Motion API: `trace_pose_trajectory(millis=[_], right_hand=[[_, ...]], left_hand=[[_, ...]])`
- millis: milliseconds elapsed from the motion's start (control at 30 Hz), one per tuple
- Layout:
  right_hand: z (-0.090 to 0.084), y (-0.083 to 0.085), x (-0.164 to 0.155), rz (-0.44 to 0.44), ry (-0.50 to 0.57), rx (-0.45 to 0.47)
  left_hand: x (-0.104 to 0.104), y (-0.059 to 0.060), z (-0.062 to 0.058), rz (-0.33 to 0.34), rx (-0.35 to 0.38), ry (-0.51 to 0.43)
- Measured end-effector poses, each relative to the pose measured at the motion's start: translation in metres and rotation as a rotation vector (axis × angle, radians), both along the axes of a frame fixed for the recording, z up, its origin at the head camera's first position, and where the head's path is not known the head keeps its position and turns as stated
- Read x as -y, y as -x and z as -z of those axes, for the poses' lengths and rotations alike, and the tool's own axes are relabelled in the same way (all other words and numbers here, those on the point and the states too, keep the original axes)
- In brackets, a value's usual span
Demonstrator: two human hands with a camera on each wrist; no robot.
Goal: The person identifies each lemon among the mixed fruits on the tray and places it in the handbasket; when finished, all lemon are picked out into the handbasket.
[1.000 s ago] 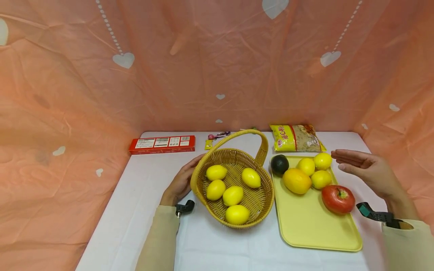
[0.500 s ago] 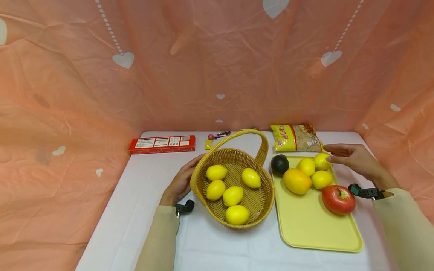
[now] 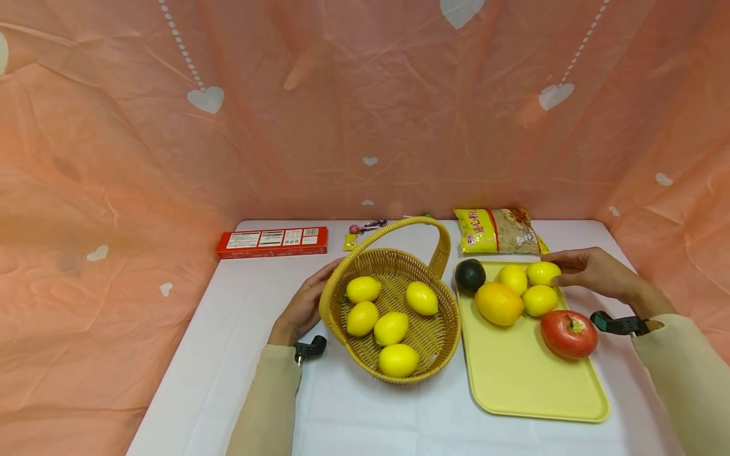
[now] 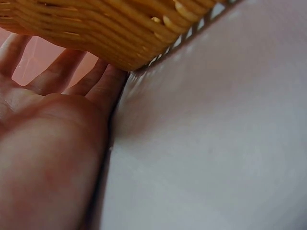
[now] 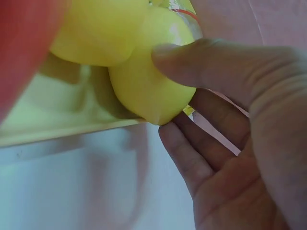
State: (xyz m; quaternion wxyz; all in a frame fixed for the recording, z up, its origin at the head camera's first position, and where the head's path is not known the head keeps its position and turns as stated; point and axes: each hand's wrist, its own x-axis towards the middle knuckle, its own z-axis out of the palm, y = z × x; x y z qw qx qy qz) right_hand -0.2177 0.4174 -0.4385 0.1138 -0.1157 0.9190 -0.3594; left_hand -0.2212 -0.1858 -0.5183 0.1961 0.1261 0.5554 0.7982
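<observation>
A lemon [image 3: 542, 273] at the far right corner of the yellow tray [image 3: 536, 386] is pinched by my right hand [image 3: 599, 273]. In the right wrist view its thumb presses on top of the lemon [image 5: 144, 84], while the other fingers lie along the outer side. My left hand [image 3: 303, 307] rests against the left side of a wicker basket [image 3: 450, 345]. Its fingers [image 4: 57, 74] stretch out along the basket wall in the left wrist view, their tips hidden behind it. Inside the basket lie several lemons [image 3: 390, 328].
Also on the tray are two more lemons [image 3: 539, 300], an orange-yellow fruit [image 3: 499, 304], a dark green avocado-like fruit [image 3: 470, 275] and a red tomato-like fruit [image 3: 568, 334]. Behind stand a yellow food bag [image 3: 502, 232], a red box [image 3: 272, 243] and small candies [image 3: 355, 229].
My right hand has moved left to the corner lemon and closed its thumb and fingers on it; that lemon has turned slightly. My left hand and the basket have stayed still.
</observation>
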Motion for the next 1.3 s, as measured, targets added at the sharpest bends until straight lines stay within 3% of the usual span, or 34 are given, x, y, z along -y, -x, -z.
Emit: trace_pose_trajectory(millis=[333,600,867,1033,1100,1300], right_hand=[[0.006,-0.007,-0.003,0.013,-0.019,0.009],[0.012,-0.003,0.003,0.019,-0.020,-0.018],[0.008,-0.013,0.000,0.119,-0.012,-0.028],[0.001,-0.030,-0.006,0.208,0.145,-0.060],[-0.004,-0.038,-0.004,0.218,0.260,-0.074],[-0.019,-0.068,0.019,0.068,0.657,-0.127]], left_hand=[[0.000,0.000,0.001,0.007,-0.012,-0.007],[0.002,0.000,0.002,0.004,-0.017,0.002],[0.000,0.000,0.001,0.009,-0.020,0.004],[0.000,0.001,0.001,0.014,-0.019,-0.003],[0.000,0.001,0.001,0.011,-0.017,-0.004],[-0.002,-0.001,0.000,-0.002,-0.008,-0.001]])
